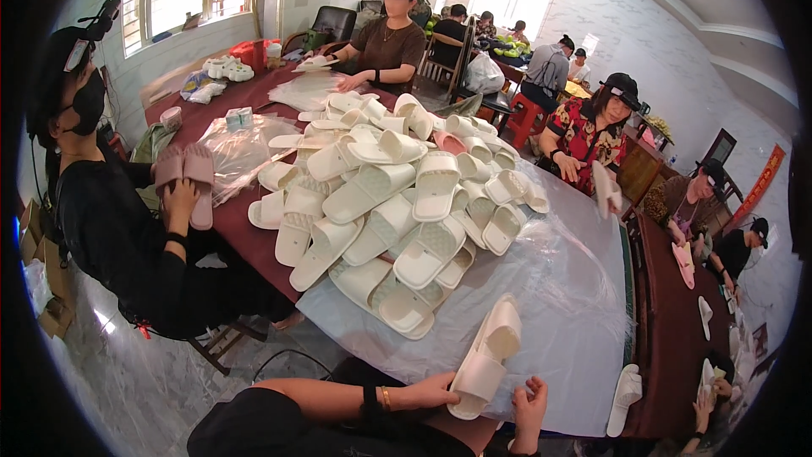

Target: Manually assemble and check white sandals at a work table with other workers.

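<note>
Near the table's front edge, my left hand [430,391] is closed on a pair of white slippers [484,372]. The two slippers lie together lengthwise, toes and heels overlapping, tilted away from me. Just right of them my right hand [529,408] is raised with its fingers loosely bent and apart, and I see nothing in it. Thin clear plastic film [558,322] lies on the table beside and beyond that hand. Ahead of both hands rises a big heap of white slippers [393,195], with one pink slipper [449,143] among them.
At left, a co-worker holds mauve slippers [188,171]. Clear plastic bags [245,152] cover part of the dark red table there. Across the table, two people handle white slippers. A single white slipper [624,398] lies at the right edge; another dark red table [677,338] stands beyond.
</note>
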The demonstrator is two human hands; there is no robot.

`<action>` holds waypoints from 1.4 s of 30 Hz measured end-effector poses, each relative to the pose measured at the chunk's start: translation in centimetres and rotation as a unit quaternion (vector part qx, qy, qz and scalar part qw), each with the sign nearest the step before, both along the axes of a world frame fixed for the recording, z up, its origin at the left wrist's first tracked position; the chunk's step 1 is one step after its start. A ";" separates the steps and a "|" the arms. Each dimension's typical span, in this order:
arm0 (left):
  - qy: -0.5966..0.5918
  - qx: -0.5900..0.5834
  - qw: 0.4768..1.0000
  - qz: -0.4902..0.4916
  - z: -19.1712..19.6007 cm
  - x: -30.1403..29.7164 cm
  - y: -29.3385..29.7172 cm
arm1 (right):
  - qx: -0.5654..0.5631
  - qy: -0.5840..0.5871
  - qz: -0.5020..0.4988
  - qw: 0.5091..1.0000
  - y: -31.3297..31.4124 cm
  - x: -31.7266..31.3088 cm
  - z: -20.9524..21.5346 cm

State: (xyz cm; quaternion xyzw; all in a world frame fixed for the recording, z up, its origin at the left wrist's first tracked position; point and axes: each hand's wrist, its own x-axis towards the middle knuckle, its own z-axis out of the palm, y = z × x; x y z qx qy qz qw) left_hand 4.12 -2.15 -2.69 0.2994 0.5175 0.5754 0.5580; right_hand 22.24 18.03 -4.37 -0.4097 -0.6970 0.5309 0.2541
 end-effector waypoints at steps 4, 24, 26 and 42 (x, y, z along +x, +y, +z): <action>0.121 0.006 0.988 -0.091 -1.0 -0.7 -0.5 | 0.076 -0.003 -0.029 0.997 -0.3 -4.1 2.3; 0.395 0.007 0.917 -0.054 5.9 -10.9 4.0 | 0.360 -0.110 -0.146 0.915 7.2 0.4 3.9; 0.378 -0.010 0.925 0.043 6.3 -11.3 7.5 | 0.349 -0.119 -0.118 0.922 7.8 -1.2 3.4; 0.625 -0.042 0.760 0.173 -1.0 -5.1 11.5 | 0.263 -0.289 -0.016 0.920 7.7 -1.5 2.8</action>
